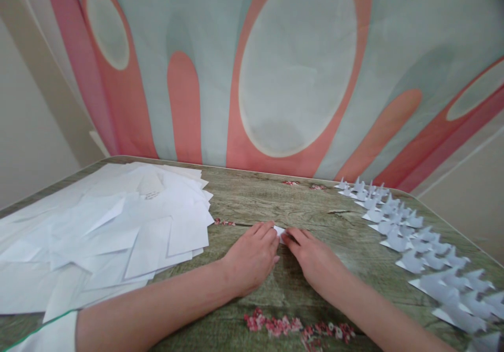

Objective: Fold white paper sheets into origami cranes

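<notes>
A small piece of folded white paper (279, 233) lies at the middle of the table, its visible part showing between my two hands. My left hand (252, 260) covers its left side, fingers bent together and pressing at the paper. From the other side, my right hand (311, 255) pinches the right edge with thumb and fingers. Most of the paper is hidden under the fingers, so its full shape does not show. Rows of folded white paper birds (411, 261) stand along the right side of the table, beyond my right hand.
A broad, messy pile of white paper sheets (149, 210) covers the left of the wood-patterned table (236, 194), beside my left forearm. Pink flower prints (275, 324) decorate the tabletop. Behind the table's far edge rises a pink and grey-green patterned wall covering (214, 105).
</notes>
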Motion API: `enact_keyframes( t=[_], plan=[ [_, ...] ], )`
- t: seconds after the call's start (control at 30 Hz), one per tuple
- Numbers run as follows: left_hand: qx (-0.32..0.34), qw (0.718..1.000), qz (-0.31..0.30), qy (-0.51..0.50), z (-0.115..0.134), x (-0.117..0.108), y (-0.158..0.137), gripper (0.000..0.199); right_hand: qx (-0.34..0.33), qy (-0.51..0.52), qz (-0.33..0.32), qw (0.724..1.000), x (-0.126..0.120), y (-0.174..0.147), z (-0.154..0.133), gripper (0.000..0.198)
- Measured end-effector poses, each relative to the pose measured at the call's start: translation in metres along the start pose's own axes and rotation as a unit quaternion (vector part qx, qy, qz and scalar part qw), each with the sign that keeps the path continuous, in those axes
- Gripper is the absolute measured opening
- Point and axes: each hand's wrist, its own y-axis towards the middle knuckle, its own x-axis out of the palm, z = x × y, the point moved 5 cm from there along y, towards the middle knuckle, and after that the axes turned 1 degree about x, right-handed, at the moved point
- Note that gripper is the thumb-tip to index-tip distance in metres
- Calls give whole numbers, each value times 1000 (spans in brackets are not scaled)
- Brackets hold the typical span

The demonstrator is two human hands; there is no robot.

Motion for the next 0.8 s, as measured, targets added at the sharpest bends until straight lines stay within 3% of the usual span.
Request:
enact_keyframes(
  t=[0.23,0.53,0.67,0.8],
  plan=[
    [4,999,-1,32,0,-5,0,37,6,-70,-41,997,-8,3,-2,29],
    [-1,1000,2,27,0,-11,1,33,14,-81,-58,995,-13,5,-1,28],
    [-5,1000,10,-15,-6,-14,1,27,6,-80,-55,995,-13,4,1,30],
    [-63,992,6,-106,-23,-11,1,23,-5,-86,-50,995,-11,3,1,29]
  ],
)
